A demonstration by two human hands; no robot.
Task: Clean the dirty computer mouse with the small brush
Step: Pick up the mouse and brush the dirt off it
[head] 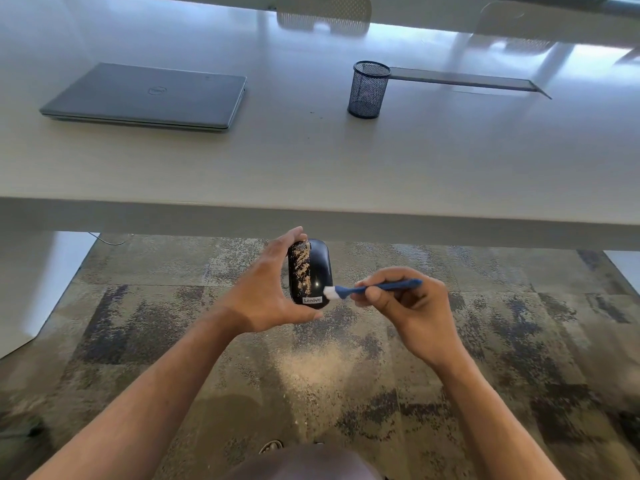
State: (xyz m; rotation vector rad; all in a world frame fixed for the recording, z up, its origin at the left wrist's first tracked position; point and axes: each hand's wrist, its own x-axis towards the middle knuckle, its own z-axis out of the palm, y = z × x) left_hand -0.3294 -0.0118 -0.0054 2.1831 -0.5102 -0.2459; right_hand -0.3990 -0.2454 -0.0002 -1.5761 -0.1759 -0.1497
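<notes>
A black computer mouse (317, 271) is held upright in front of the table edge, above the carpet. Tan dirt covers its left half; the right half looks shiny and dark. My left hand (266, 292) grips it from the left side, thumb under the bottom end and fingers over the top. My right hand (405, 306) pinches a small blue brush (377, 288) by the handle. Its white bristles (330, 293) touch the mouse's lower right edge.
A shut grey laptop (149, 97) lies at the back left of the white table (311, 161). A blue mesh pen cup (369, 90) stands at the back middle, beside a cable slot (467, 81). Light dust is scattered on the patterned carpet (322, 365) below the hands.
</notes>
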